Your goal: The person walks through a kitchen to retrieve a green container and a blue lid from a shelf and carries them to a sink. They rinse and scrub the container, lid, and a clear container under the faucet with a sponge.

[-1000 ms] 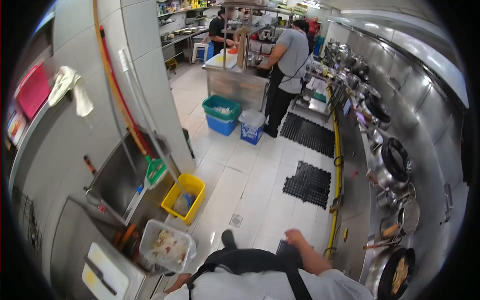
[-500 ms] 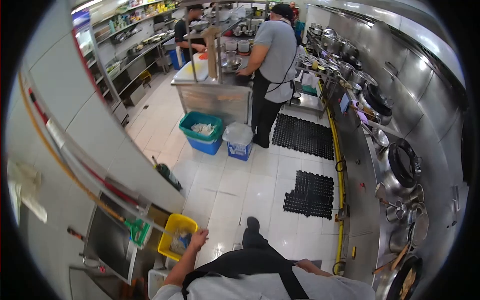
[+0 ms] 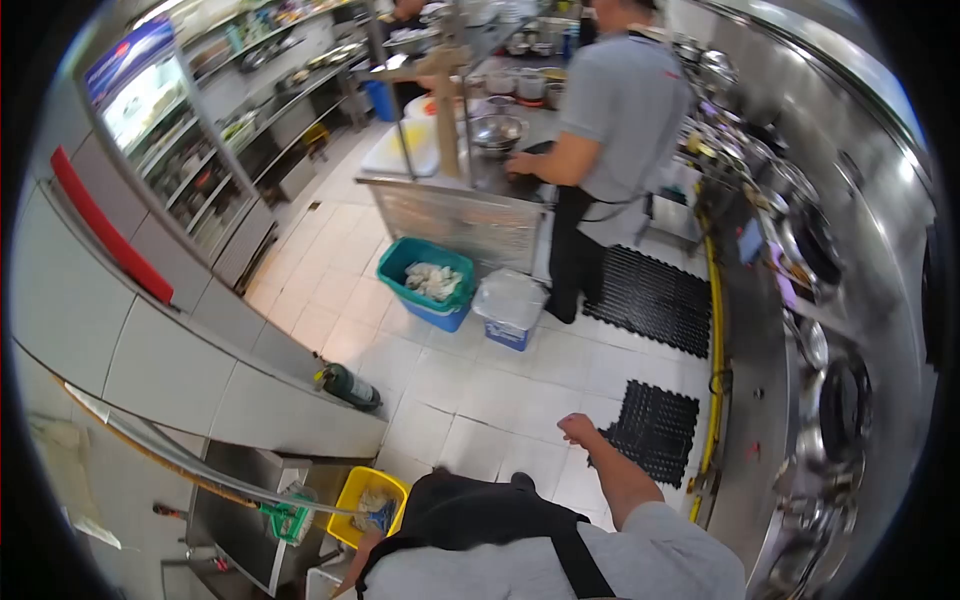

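Observation:
My right hand [image 3: 578, 428] swings out in front of my body over the white tiled floor [image 3: 470, 390], its fingers curled in and nothing in it. It is nearest to a black rubber mat [image 3: 655, 432]. My left arm [image 3: 350, 572] hangs low at my side next to a yellow bin [image 3: 352, 492]; its hand is too small and too hidden by my dark apron to read. Neither hand touches anything.
A person in a grey shirt [image 3: 625, 110] works at a steel counter [image 3: 450, 215] ahead. A green-and-blue bin [image 3: 415, 262] and a lined blue bin [image 3: 508, 300] stand before it. The stove line with woks [image 3: 835, 380] runs along the right, a glass-door fridge [image 3: 160, 130] on the left. A green bottle [image 3: 348, 386] lies by the wall.
The view has moved forward and turned left toward the counter. My left arm dropped from reaching toward the yellow bin to my side, and my right hand swung forward.

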